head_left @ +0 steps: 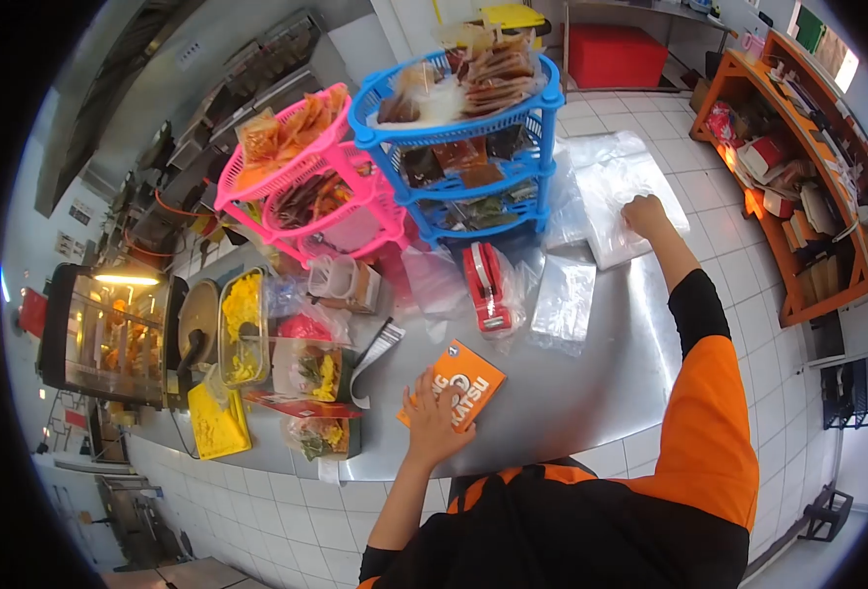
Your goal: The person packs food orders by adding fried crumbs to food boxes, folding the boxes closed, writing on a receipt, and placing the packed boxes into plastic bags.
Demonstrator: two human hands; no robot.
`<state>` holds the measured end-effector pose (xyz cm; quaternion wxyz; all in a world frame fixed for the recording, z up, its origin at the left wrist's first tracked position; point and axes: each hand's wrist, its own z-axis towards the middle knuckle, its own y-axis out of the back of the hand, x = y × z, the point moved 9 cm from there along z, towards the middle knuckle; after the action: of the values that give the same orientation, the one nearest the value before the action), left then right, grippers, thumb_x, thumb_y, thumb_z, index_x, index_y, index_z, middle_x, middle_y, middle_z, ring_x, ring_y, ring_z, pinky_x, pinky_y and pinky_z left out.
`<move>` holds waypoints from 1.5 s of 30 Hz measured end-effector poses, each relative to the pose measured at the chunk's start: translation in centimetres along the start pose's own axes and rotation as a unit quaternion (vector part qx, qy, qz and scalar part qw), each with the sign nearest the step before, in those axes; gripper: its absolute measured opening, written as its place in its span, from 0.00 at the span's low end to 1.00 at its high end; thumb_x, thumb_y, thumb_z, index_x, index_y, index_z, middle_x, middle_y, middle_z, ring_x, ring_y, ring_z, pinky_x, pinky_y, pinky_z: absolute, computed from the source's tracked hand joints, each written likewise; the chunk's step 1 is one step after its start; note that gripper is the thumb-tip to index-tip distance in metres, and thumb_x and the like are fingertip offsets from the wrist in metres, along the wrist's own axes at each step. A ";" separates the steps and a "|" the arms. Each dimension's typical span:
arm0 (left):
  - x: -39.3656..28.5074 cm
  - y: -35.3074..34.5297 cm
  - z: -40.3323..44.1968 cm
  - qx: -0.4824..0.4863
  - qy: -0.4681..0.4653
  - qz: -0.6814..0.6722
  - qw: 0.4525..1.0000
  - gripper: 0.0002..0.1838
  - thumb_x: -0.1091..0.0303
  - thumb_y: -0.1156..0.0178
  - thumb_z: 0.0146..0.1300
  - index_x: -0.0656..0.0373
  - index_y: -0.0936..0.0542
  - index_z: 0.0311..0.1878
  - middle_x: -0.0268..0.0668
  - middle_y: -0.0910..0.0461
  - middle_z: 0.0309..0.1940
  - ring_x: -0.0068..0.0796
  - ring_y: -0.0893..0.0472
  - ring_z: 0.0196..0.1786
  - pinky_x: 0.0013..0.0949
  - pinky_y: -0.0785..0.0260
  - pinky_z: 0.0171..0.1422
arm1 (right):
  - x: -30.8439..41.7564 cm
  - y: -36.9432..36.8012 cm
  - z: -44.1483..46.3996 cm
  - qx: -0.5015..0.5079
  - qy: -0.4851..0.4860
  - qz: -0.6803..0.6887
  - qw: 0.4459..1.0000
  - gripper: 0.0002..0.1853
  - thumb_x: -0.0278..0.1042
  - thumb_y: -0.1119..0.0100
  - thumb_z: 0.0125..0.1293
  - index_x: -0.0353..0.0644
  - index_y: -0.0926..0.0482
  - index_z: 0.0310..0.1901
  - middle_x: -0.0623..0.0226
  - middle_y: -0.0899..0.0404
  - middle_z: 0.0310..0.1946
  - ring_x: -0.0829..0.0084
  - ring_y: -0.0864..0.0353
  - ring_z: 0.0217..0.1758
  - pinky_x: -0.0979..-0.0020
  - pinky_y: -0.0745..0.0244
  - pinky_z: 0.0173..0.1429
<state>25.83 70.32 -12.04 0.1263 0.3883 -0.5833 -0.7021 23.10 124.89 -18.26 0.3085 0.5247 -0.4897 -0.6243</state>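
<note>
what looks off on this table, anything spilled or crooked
No spill or damage that I can make out. The orange card under the left hand lies askew on the table. A loose paper strip curls beside the food boxes, and packets heap above the blue rack's top rim, so they might slip.

carton (pixel 480 377) under left hand (pixel 433 417), bags (pixel 619 169) apparently under right hand (pixel 647 215)

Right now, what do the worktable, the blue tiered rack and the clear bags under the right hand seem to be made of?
Worktable: metal, likely stainless steel, smooth and silvery with soft reflections.
Blue tiered rack: probably moulded plastic, evenly coloured, slightly glossy, with openwork sides.
Clear bags: apparently thin plastic film, shiny and wrinkled; exact type unclear.
</note>
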 end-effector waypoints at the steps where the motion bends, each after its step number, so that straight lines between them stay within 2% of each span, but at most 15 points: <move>1: 0.1 0.0 -0.1 -0.006 -0.011 0.009 1.000 0.33 0.51 0.26 0.39 0.46 0.26 0.51 0.51 0.46 0.71 0.52 0.46 0.74 0.65 0.61 0.72 | -0.1 1.5 -0.9 -0.035 -0.001 0.039 0.999 0.04 0.34 0.41 0.58 0.49 0.18 0.30 0.69 0.16 0.31 0.67 0.17 0.41 0.64 0.25 0.44; 8: 0.2 0.5 -0.2 -0.019 -0.016 -0.052 0.998 0.32 0.43 0.26 0.45 0.43 0.23 0.53 0.48 0.43 0.70 0.49 0.44 0.73 0.60 0.60 0.75 | -4.1 12.5 -3.8 -0.197 -0.080 0.636 0.742 0.10 0.31 0.53 0.67 0.38 0.21 0.41 0.60 0.18 0.37 0.65 0.21 0.40 0.69 0.28 0.45; 11: -1.5 0.2 -0.1 -0.078 -0.029 -0.149 0.985 0.33 0.41 0.32 0.53 0.49 0.24 0.57 0.46 0.37 0.68 0.45 0.42 0.73 0.58 0.61 0.76 | 2.3 19.3 -8.4 -0.167 -0.050 0.608 0.775 0.14 0.34 0.56 0.72 0.38 0.24 0.51 0.57 0.19 0.44 0.65 0.21 0.44 0.67 0.28 0.48; 15: -8.7 -2.4 0.0 0.135 0.012 -0.767 0.627 0.29 0.46 0.44 0.67 0.61 0.27 0.60 0.43 0.31 0.65 0.36 0.32 0.68 0.45 0.45 0.73 | 23.7 27.6 -22.0 0.095 0.162 0.555 0.810 0.14 0.40 0.53 0.73 0.44 0.25 0.53 0.57 0.20 0.47 0.57 0.21 0.50 0.57 0.28 0.55; 16: -9.7 -3.6 -0.4 0.168 0.061 -0.847 0.501 0.29 0.48 0.48 0.71 0.64 0.28 0.62 0.43 0.30 0.65 0.33 0.30 0.66 0.40 0.40 0.71 | 28.8 26.3 -25.1 0.093 0.249 0.679 0.684 0.13 0.41 0.52 0.74 0.42 0.23 0.47 0.59 0.20 0.42 0.63 0.20 0.47 0.59 0.28 0.51; 19: -12.4 2.1 -1.3 0.220 0.080 -0.701 0.674 0.28 0.51 0.53 0.74 0.65 0.28 0.65 0.45 0.27 0.64 0.33 0.29 0.66 0.36 0.37 0.69 | 35.4 25.0 -31.1 0.312 0.209 0.740 0.559 0.10 0.37 0.48 0.72 0.40 0.23 0.41 0.61 0.22 0.36 0.70 0.23 0.42 0.66 0.27 0.46; 23: -8.9 -0.7 -1.8 0.181 0.039 -0.638 0.748 0.18 0.65 0.49 0.73 0.65 0.24 0.60 0.40 0.19 0.52 0.27 0.21 0.55 0.29 0.31 0.62 | 32.8 23.1 -30.7 -0.022 0.143 0.796 0.588 0.07 0.35 0.38 0.66 0.42 0.21 0.39 0.64 0.22 0.36 0.63 0.22 0.41 0.64 0.29 0.47; 26: -7.3 0.1 -3.5 0.046 0.071 -0.640 0.764 0.16 0.68 0.50 0.73 0.65 0.23 0.59 0.41 0.18 0.52 0.24 0.20 0.52 0.28 0.29 0.59 | 29.0 21.3 -32.8 -0.309 0.053 0.588 0.745 0.17 0.36 0.33 0.60 0.40 0.23 0.48 0.62 0.25 0.45 0.59 0.25 0.48 0.59 0.32 0.56; 28: -6.6 0.7 -4.3 0.007 0.088 -0.651 0.754 0.17 0.67 0.50 0.74 0.65 0.23 0.59 0.42 0.18 0.52 0.24 0.20 0.50 0.30 0.26 0.57 | 27.3 17.2 -32.2 -0.293 -0.098 0.644 0.700 0.26 0.36 0.31 0.58 0.40 0.27 0.57 0.58 0.29 0.55 0.57 0.31 0.59 0.57 0.37 0.63; 29: -7.0 0.8 -5.1 0.022 0.105 -0.695 0.710 0.17 0.67 0.48 0.72 0.67 0.24 0.57 0.48 0.19 0.52 0.36 0.18 0.50 0.37 0.18 0.40 | 26.6 15.3 -32.1 -0.283 -0.169 0.666 0.669 0.31 0.36 0.30 0.57 0.40 0.30 0.61 0.56 0.32 0.61 0.55 0.34 0.64 0.57 0.39 0.67; 33: -7.8 3.6 -7.6 0.041 0.117 -0.705 0.699 0.18 0.66 0.46 0.71 0.65 0.25 0.60 0.46 0.19 0.52 0.30 0.17 0.46 0.32 0.19 0.44 | 25.5 20.0 -29.5 -0.315 -0.072 0.715 0.620 0.38 0.37 0.30 0.57 0.40 0.37 0.68 0.51 0.46 0.72 0.57 0.49 0.76 0.58 0.49 0.75; 35: -7.5 4.9 -8.2 0.020 0.143 -0.709 0.690 0.19 0.64 0.46 0.72 0.64 0.25 0.61 0.43 0.17 0.50 0.26 0.17 0.46 0.30 0.20 0.47 | 25.9 23.3 -28.5 -0.305 0.001 0.677 0.670 0.31 0.35 0.32 0.59 0.37 0.31 0.64 0.48 0.38 0.69 0.58 0.44 0.76 0.59 0.48 0.75; 38: -4.9 5.7 -8.6 0.076 0.122 -0.713 0.686 0.20 0.64 0.44 0.71 0.64 0.25 0.61 0.42 0.17 0.50 0.25 0.17 0.46 0.28 0.21 0.49 | 31.5 20.0 -26.5 -0.118 0.197 0.853 0.469 0.18 0.31 0.36 0.64 0.35 0.22 0.54 0.53 0.21 0.53 0.65 0.24 0.61 0.63 0.33 0.67; 41: 2.6 10.2 -8.6 -0.076 0.148 -0.585 0.794 0.19 0.67 0.43 0.70 0.66 0.23 0.60 0.41 0.17 0.49 0.22 0.19 0.47 0.26 0.22 0.49 | 34.9 16.3 -27.2 0.078 0.015 0.905 0.417 0.06 0.27 0.40 0.66 0.35 0.16 0.40 0.63 0.16 0.36 0.75 0.18 0.45 0.73 0.26 0.53; 45: 6.5 13.8 -7.8 -0.132 0.123 -0.508 0.842 0.18 0.69 0.44 0.70 0.65 0.23 0.60 0.38 0.17 0.50 0.22 0.20 0.50 0.26 0.24 0.49 | 37.9 16.1 -30.1 0.190 0.021 0.898 0.396 0.07 0.29 0.36 0.65 0.35 0.17 0.41 0.66 0.16 0.33 0.79 0.18 0.38 0.77 0.24 0.46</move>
<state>23.12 56.63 -2.12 -0.1268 0.6930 -0.1859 -0.6850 39.98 76.80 -15.65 0.5932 -0.1598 -0.7775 0.1340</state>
